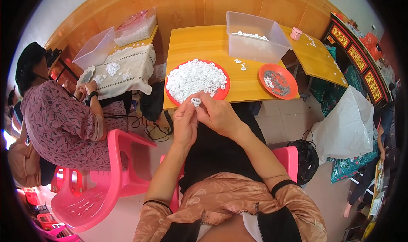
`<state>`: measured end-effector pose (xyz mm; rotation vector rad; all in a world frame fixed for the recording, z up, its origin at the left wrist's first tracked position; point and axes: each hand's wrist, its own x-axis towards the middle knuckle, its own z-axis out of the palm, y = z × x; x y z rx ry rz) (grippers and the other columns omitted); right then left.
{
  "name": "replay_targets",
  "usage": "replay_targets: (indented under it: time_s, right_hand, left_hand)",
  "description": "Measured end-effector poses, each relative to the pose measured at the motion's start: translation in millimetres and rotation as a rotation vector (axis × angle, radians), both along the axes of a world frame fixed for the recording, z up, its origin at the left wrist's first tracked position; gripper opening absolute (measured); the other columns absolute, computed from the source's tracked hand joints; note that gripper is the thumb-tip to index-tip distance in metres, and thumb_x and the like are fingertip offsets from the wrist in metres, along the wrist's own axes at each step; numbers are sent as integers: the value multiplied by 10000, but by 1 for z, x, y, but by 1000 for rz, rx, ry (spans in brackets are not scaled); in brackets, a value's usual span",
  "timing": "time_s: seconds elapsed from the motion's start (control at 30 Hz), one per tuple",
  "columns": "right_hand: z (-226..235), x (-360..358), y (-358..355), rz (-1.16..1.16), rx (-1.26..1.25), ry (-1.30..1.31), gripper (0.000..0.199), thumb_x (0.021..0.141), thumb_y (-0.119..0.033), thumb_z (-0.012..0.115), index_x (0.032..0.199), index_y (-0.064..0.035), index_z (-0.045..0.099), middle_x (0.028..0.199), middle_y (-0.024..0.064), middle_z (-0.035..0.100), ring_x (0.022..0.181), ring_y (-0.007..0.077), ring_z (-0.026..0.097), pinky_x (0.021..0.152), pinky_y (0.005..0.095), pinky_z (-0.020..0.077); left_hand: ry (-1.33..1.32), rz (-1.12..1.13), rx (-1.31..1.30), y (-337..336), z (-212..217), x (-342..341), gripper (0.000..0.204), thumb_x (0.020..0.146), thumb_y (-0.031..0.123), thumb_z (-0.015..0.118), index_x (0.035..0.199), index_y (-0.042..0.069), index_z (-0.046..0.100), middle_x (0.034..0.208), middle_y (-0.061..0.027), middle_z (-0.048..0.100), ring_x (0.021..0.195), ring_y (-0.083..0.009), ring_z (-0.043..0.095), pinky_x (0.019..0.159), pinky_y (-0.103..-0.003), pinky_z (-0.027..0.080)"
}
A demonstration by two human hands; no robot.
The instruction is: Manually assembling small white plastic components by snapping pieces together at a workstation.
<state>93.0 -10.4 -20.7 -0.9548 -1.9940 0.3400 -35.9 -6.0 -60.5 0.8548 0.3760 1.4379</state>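
My left hand (185, 122) and my right hand (219, 115) meet at the near edge of the yellow table. Between their fingertips is a small white plastic piece with holes (196, 101); both hands pinch it. Just beyond them a red plate (227, 85) bears a big heap of similar white pieces (197, 77). Farther right, an orange-red dish (293, 79) holds small grey metal parts (281, 85) and some white pieces at its left side. A few loose white pieces (243, 66) lie on the table above that dish.
A clear plastic bin (259, 46) with white pieces stands at the back. On the left, a person (63, 114) works at a cloth-covered table (142, 67). An empty pink chair (112, 178) stands at my left. A white sack (346, 123) and black bag (307, 161) are at right.
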Motion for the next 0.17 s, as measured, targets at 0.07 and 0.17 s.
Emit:
replay_targets:
  time_s: [0.07,0.17]
  right_hand:
    - [-4,-3,0,-78,135,3,254,827,-154,586,1027,-32,488,725,151,583,587,349,597,517,403,471]
    - [-12,-5,3,-103,230,4,288,825,-158,593,1056,-40,469,721,153,591,625,341,616,539,393,486]
  left_hand:
    - [5,4,-10,-1,-1,1,383,935,228,513,1192,-56,520,1175,-130,567,1076,-200,543,949,-320,416]
    - [-27,16,21,-5,2,7,386,931,214,521,1212,-49,510,1193,-137,556,1102,-207,529,969,-327,404]
